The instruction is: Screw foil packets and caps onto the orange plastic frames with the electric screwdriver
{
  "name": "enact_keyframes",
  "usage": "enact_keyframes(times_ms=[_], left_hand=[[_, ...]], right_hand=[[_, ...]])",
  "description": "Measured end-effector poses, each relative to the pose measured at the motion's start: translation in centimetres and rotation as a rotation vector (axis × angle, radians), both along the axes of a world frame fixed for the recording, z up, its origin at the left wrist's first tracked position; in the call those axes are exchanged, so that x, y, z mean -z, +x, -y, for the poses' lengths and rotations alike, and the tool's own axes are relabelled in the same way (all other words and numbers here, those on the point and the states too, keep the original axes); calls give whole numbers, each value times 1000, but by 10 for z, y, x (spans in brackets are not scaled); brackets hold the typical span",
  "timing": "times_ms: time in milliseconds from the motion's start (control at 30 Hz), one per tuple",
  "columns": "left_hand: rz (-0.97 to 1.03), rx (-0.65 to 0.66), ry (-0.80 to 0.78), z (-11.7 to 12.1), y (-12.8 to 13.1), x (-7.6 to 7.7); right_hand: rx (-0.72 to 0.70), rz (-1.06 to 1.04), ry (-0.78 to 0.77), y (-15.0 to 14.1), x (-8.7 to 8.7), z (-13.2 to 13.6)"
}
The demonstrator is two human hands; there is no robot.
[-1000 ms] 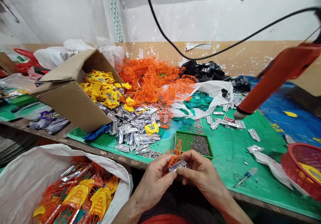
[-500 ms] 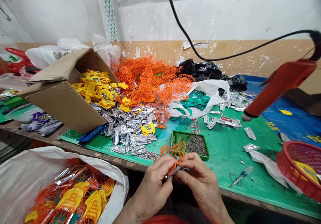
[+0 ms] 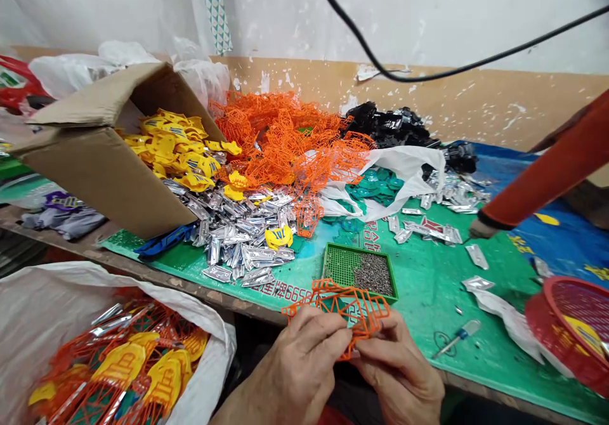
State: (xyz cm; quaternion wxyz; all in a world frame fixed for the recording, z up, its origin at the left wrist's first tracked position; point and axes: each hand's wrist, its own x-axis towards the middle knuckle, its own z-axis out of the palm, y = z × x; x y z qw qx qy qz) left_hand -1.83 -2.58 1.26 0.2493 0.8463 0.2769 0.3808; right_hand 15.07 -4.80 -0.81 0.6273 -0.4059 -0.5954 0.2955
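Both of my hands hold one orange plastic lattice frame [image 3: 366,307] over the table's front edge. My left hand [image 3: 304,355] pinches its left and lower part, thumb and fingers pressed together. On the frame's right end, the fingers of my right hand [image 3: 402,365] are closed. Whether a silver metal plate sits behind my fingers cannot be made out. Just beyond the frame stands a green tray [image 3: 328,266] with many small screws [image 3: 373,273] heaped in its right half.
Left of the tray lie silver metal plates [image 3: 238,247], and a cardboard box [image 3: 99,177] spills yellow parts [image 3: 176,146]. Orange frames [image 3: 285,136] pile up behind. A red electric screwdriver [image 3: 547,171] hangs at right, above a screwdriver [image 3: 457,338] and a red basket [image 3: 547,323]. A white sack [image 3: 223,342] stands lower left.
The orange frame has turned from nearly edge-on to showing its broad lattice. The silver plate seen at my fingertips is no longer visible. My hands have shifted slightly right, and the view has moved.
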Motion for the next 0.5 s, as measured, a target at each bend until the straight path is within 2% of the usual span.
enact_keyframes(times_ms=[167, 367, 500], left_hand=[[-49, 47, 21, 0, -1, -4], [6, -36, 32, 6, 7, 5], [-12, -33, 44, 5, 7, 5]], right_hand=[[64, 26, 5, 1, 5, 7], [78, 75, 41, 1, 11, 11], [60, 119, 39, 4, 16, 11]])
